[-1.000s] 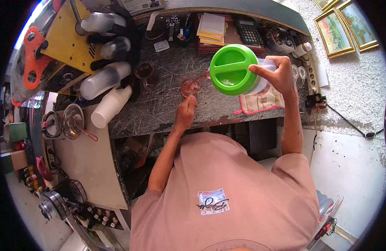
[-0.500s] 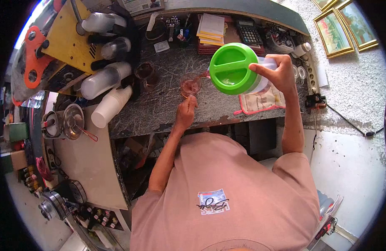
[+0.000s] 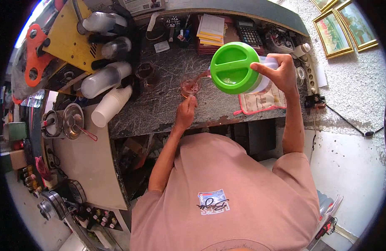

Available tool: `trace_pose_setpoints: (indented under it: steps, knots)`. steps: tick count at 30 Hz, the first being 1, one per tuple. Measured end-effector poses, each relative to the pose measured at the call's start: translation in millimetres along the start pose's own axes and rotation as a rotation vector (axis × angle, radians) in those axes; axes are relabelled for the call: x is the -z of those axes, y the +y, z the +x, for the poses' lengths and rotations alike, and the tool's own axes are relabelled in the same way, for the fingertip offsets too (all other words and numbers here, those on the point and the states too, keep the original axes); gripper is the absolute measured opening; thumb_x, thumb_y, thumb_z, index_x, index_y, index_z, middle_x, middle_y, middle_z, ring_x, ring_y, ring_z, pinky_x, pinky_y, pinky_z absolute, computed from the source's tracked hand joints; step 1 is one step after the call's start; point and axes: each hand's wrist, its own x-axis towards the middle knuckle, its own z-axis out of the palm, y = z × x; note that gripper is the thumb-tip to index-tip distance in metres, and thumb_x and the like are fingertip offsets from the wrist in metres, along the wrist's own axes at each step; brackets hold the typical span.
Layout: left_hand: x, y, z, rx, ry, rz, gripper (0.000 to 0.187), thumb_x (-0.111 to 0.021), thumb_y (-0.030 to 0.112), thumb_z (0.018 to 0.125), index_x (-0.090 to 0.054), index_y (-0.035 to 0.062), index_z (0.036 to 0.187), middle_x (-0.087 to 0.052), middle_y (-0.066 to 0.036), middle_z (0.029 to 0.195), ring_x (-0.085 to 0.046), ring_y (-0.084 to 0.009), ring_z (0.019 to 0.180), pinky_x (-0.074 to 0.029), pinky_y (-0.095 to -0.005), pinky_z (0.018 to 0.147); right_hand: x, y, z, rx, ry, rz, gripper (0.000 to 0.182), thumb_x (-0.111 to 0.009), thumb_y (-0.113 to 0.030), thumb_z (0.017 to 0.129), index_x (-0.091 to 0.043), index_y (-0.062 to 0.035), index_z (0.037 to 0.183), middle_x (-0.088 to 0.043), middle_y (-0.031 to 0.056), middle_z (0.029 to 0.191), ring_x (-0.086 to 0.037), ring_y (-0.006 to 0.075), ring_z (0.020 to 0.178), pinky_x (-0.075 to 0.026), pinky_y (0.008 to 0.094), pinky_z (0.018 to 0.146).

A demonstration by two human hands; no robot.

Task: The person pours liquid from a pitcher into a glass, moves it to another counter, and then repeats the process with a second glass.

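Note:
My right hand (image 3: 281,72) is closed round the handle of a clear plastic pitcher (image 3: 263,83) with a green lid (image 3: 234,69), its thumb resting on the lid's edge. The pitcher is tilted to the left above the counter, and a reddish-brown liquid runs from its spout into a clear glass mug (image 3: 190,83). My left hand (image 3: 185,112) pinches the mug's handle from the near side. Some of the reddish liquid and froth shows inside the mug. Below the pitcher lies a cream cloth pot holder (image 3: 262,102) with a pink edge.
On the left stand a dark-filled glass jar (image 3: 146,73), stacked white cups (image 3: 111,108) and a yellow machine (image 3: 67,39). Along the back are papers (image 3: 211,27), a calculator (image 3: 248,33) and a pen holder (image 3: 183,37). A power strip (image 3: 311,75) runs along the right edge.
The liquid in the mug looks slightly higher, with more froth. Both hands, the pitcher and the mug have stayed almost in place, and the stream still runs.

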Motion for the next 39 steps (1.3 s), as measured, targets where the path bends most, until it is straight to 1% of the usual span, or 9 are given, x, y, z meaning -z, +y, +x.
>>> trace_pose_setpoints:
  steps: [4,6,10,12,16,18,24,31,39]
  knots:
    - [0.3,-1.7,1.1,-0.014,-0.008,0.01,0.043,-0.036,0.029,0.108,-0.055,-0.001,0.084,-0.056,-0.01,0.074,-0.055,-0.0203,0.072,-0.046,-0.0344,0.072,0.6,-1.1,1.2,0.009,0.0,0.04,0.049,-0.083,-0.047,0.076,-0.069,-0.0012,0.069,-0.064,0.003,0.059,-0.06,0.007,0.054,-0.043,0.0255,0.049]
    - [-0.1,-0.5,0.4,-0.004,0.0,0.032,0.043,-0.036,0.028,0.108,-0.055,-0.0011,0.083,-0.057,-0.01,0.074,-0.056,-0.0208,0.071,-0.046,-0.0353,0.071,2.5,-2.9,2.6,-0.002,-0.013,0.004,0.054,-0.083,-0.053,0.073,-0.074,0.0005,0.074,-0.07,0.0103,0.064,-0.071,0.017,0.059,-0.053,0.0289,0.053]
    - [-0.1,0.8,-0.1,-0.017,0.011,0.009,0.042,-0.036,0.028,0.108,-0.055,-0.0011,0.084,-0.058,-0.011,0.074,-0.056,-0.0217,0.07,-0.046,-0.0361,0.07,1.7,-2.4,2.7,-0.019,-0.029,0.025,0.054,-0.083,-0.052,0.073,-0.073,0.0008,0.073,-0.07,0.0103,0.063,-0.071,0.0167,0.059,-0.053,0.0284,0.052]
    - [0.1,1.7,-0.1,-0.018,0.01,0.031,0.042,-0.036,0.028,0.108,-0.055,-0.0012,0.084,-0.057,-0.011,0.073,-0.056,-0.0219,0.07,-0.046,-0.0359,0.07,0.5,-2.2,1.9,0.013,0.009,0.023,0.049,-0.084,-0.047,0.076,-0.069,-0.0012,0.068,-0.065,0.0032,0.06,-0.06,0.0078,0.054,-0.044,0.0255,0.049]
    - [1.0,2.6,0.2,-0.002,-0.009,0.02,0.042,-0.036,0.028,0.108,-0.055,-0.0013,0.085,-0.057,-0.011,0.073,-0.056,-0.0221,0.07,-0.046,-0.0361,0.07,3.9,-3.4,2.7,0.005,-0.006,-0.001,0.05,-0.084,-0.048,0.076,-0.069,-0.0012,0.068,-0.065,0.0034,0.06,-0.061,0.008,0.055,-0.044,0.0259,0.049]
    - [1.3,2.9,-0.3,0.01,-0.01,0.026,0.042,-0.036,0.028,0.108,-0.055,-0.0014,0.085,-0.056,-0.01,0.073,-0.056,-0.0211,0.07,-0.046,-0.0352,0.071,5.5,-3.0,3.9,0.006,-0.024,0.0,0.055,-0.083,-0.054,0.073,-0.073,0.0004,0.073,-0.069,0.0098,0.063,-0.07,0.0161,0.059,-0.053,0.0283,0.052]
    - [-0.8,-1.4,0.2,-0.013,0.005,0.024,0.042,-0.036,0.028,0.108,-0.054,-0.0018,0.085,-0.056,-0.01,0.076,-0.054,-0.0204,0.072,-0.046,-0.034,0.073,8.1,-5.2,4.0,0.011,-0.024,-0.023,0.056,-0.082,-0.055,0.073,-0.074,0.0001,0.075,-0.07,0.0099,0.064,-0.071,0.0167,0.059,-0.053,0.0284,0.053]
    - [0.4,-1.1,1.1,-0.003,-0.015,0.017,0.041,-0.036,0.027,0.108,-0.054,-0.0016,0.085,-0.056,-0.01,0.076,-0.055,-0.0205,0.073,-0.047,-0.0343,0.074,7.1,-6.8,3.6,-0.011,-0.027,-0.022,0.055,-0.083,-0.055,0.073,-0.074,-0.0003,0.076,-0.07,0.0098,0.064,-0.072,0.0171,0.061,-0.054,0.0287,0.054]
    - [1.2,1.9,1.0,-0.004,-0.012,0.013,0.042,-0.037,0.028,0.108,-0.054,-0.0012,0.085,-0.056,-0.009,0.075,-0.055,-0.0196,0.072,-0.046,-0.0341,0.073,4.9,-4.8,3.6,-0.013,-0.016,0.011,0.051,-0.084,-0.049,0.075,-0.07,-0.0001,0.071,-0.067,0.0057,0.062,-0.063,0.0104,0.056,-0.046,0.0268,0.05]
